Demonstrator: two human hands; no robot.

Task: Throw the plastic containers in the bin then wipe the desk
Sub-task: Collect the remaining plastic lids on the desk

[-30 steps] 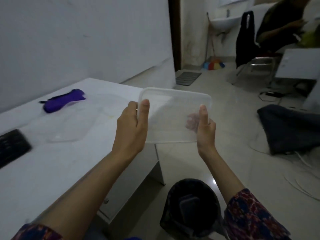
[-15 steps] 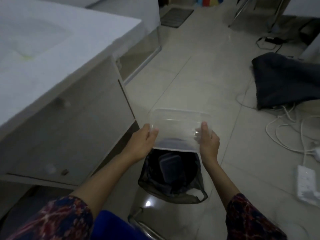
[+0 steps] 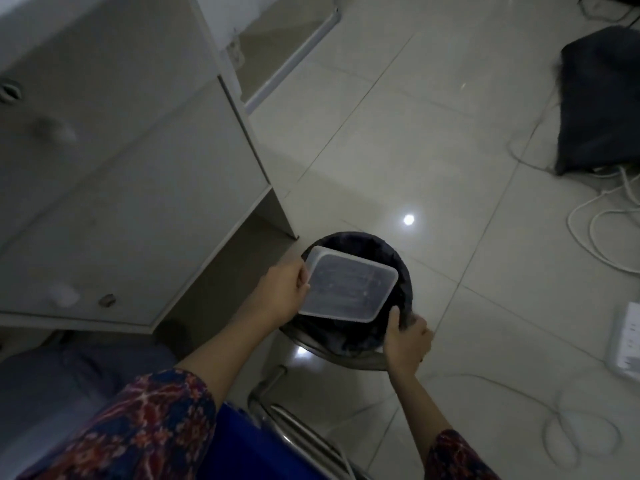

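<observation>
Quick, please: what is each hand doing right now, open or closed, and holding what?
Left hand: closed, gripping the edge of the clear plastic container over the bin.
Right hand: closed, gripping the bin's black liner at the rim.

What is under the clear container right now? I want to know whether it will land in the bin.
The bin, lined with a dark bag, sits directly under the clear container, which the left hand holds. The container and darkness hide the bin's contents.

Dim, grey-tinted scene. Small bright glare spot on glossy pale floor tiles [image 3: 408, 219] beyond hands, second beside near rim of round black-lined bin [image 3: 403, 271]. Deep shadow under white desk cabinet [image 3: 121, 168] left of hands. Cabinet knobs blurred; wide-angle bending at edges.
</observation>
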